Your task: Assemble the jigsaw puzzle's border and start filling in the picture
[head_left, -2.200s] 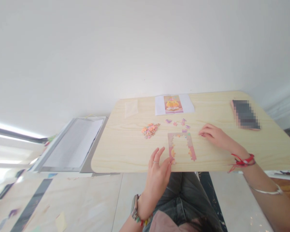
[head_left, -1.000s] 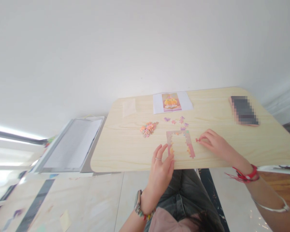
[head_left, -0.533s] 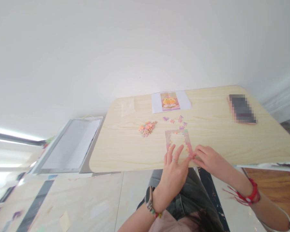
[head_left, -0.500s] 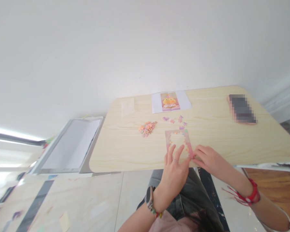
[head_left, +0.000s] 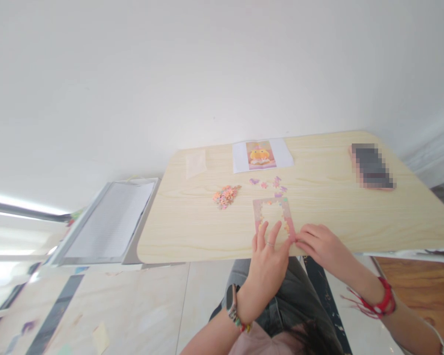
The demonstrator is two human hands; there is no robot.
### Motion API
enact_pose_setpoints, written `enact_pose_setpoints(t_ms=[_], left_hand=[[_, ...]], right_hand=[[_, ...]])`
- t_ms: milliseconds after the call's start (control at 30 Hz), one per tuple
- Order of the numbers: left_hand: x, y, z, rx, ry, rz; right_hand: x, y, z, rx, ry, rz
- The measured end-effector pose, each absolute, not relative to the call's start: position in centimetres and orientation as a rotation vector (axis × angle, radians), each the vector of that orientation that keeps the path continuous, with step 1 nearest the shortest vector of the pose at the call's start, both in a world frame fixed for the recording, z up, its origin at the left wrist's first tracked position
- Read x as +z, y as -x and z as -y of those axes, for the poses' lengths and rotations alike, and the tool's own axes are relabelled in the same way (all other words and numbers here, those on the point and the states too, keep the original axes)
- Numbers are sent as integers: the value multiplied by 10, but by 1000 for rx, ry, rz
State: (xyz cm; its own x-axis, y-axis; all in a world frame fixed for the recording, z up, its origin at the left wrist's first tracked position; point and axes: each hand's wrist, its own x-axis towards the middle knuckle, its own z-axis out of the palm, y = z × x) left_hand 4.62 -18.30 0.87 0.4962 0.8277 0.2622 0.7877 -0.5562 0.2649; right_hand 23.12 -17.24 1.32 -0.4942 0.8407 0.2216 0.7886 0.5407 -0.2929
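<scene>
The puzzle frame (head_left: 273, 214), a pink border with an unfilled middle, lies near my edge of the pale wooden table (head_left: 192, 222). My left hand (head_left: 268, 259) rests spread-fingered on its near edge; my right hand (head_left: 318, 244) touches its lower right corner, fingers loosely together. A white wall stands behind.

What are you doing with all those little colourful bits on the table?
A person is at a jigsaw on a wooden table. Both hands meet at the near edge of the puzzle frame: the left hand rests fingers on it, the right hand pinches at its near right corner. A heap of loose pieces and a reference picture lie further back.
</scene>
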Motion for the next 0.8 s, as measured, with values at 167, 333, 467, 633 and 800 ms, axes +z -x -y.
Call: enact_pose_setpoints(t_ms=[167, 333, 467, 633, 800], left_hand=[[9, -48, 182, 542, -2636, -1405], [14, -44, 180, 599, -2571, -1390], [14, -29, 170, 638, -2552, -1482], [13, -7, 149, 526, -2496, -1846], [15, -3, 141, 357, -2470, -1960]], right_hand=[[7, -233, 180, 225, 1347, 2321], [5, -238, 168, 363, 1415, 2269], [5, -241, 149, 521, 1456, 2290], [8, -244, 126, 593, 1490, 2322], [9, -245, 110, 617, 1454, 2371]])
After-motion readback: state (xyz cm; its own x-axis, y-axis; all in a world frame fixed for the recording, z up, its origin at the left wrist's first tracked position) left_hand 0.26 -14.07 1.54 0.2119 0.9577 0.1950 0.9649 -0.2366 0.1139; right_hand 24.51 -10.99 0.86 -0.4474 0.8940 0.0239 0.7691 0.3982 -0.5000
